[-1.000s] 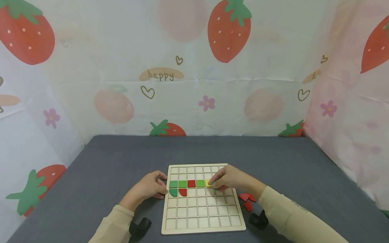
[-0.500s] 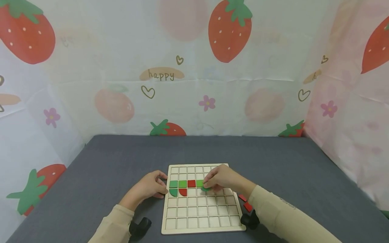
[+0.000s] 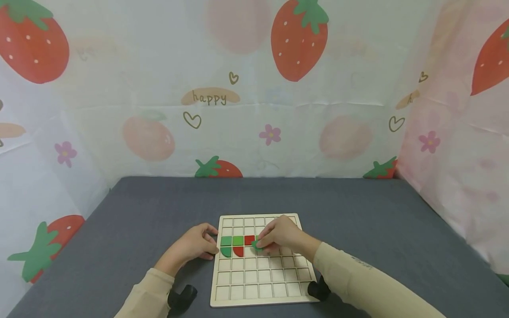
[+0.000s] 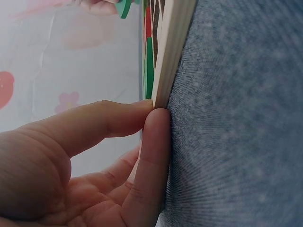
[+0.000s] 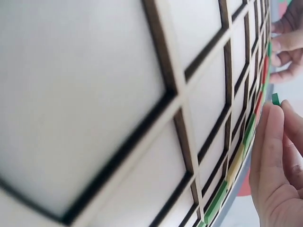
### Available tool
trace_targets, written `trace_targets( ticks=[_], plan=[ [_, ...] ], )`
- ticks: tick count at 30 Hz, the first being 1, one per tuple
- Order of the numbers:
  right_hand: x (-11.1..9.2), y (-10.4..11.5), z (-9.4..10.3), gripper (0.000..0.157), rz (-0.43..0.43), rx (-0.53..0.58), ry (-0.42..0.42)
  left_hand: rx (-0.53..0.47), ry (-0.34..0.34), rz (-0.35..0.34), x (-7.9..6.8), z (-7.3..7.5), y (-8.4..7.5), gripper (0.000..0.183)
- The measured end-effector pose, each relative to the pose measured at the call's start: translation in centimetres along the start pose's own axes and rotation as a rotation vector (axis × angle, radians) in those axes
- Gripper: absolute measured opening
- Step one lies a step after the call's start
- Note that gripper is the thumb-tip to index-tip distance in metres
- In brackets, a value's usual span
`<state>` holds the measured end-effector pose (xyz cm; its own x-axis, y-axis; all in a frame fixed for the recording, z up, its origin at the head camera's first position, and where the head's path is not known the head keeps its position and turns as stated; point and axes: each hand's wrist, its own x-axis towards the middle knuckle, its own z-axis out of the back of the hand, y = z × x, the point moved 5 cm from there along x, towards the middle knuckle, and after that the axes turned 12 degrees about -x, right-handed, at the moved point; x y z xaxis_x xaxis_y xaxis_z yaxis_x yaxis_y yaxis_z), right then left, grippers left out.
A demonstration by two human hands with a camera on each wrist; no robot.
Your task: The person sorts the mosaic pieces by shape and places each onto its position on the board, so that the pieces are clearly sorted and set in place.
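Note:
A pale wooden grid board [image 3: 238, 291] lies on the dark table cover. My left hand [image 3: 197, 242] holds its left edge; in the left wrist view the thumb [image 4: 128, 116] and a finger meet at the board's edge [image 4: 173, 52]. Over the third row, my right hand [image 3: 283, 236] pinches a small green piece [image 3: 256, 245] with a curved edge, partly hidden by the fingers. Set in the board are green square tiles [image 3: 226, 240], a red square tile [image 3: 249, 240], a green quarter-circle [image 3: 226, 251] and a red quarter-circle [image 3: 238, 251].
Yellow [image 5: 234, 168] and green tiles [image 5: 217, 201] in the board show in the right wrist view, while the right hand covers that part in the head view. Black wrist mounts [image 3: 183, 298] sit under both forearms. A strawberry-print curtain [image 3: 298, 145] encloses the table's back and sides.
My right hand has moved left across the board with the green piece in its fingers. Its sleeve now hides the loose red pieces beside the board. The left hand has stayed put.

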<state>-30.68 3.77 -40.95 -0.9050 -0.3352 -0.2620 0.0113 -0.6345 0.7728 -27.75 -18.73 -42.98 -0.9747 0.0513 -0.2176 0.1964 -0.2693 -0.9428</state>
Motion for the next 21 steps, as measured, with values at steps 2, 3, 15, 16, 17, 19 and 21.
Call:
trace_targets(
  ticks=[2, 3, 15, 16, 17, 19, 21],
  plan=[
    [0.0, 0.1, -0.3, 0.011, -0.003, 0.012, 0.003, -0.001, 0.004, -0.002, 0.0, 0.0, 0.0, 0.045],
    [0.0, 0.2, -0.5, 0.011, -0.004, 0.025, 0.01, -0.004, 0.005, -0.001, -0.1, 0.0, 0.0, 0.045],
    [0.2, 0.9, -1.4, 0.006, -0.001, -0.04, -0.004, -0.005, 0.009, -0.003, -0.1, -0.1, 0.0, 0.045],
    [0.2, 0.9, -1.5, 0.006, -0.002, -0.049, -0.005, -0.004, 0.009, -0.003, -0.1, -0.1, 0.0, 0.045],
    [0.1, 0.9, -1.5, 0.006, -0.001, -0.06, -0.006, -0.003, 0.008, -0.002, -0.1, -0.1, -0.1, 0.045],
    [0.1, 1.1, -1.6, 0.005, 0.009, -0.08, -0.01, -0.005, 0.008, -0.002, -0.2, 0.0, -0.1, 0.044],
    [0.0, 1.2, -1.7, 0.005, 0.032, -0.099, -0.015, -0.005, 0.009, -0.003, -0.2, 0.0, -0.1, 0.044]
  ],
)
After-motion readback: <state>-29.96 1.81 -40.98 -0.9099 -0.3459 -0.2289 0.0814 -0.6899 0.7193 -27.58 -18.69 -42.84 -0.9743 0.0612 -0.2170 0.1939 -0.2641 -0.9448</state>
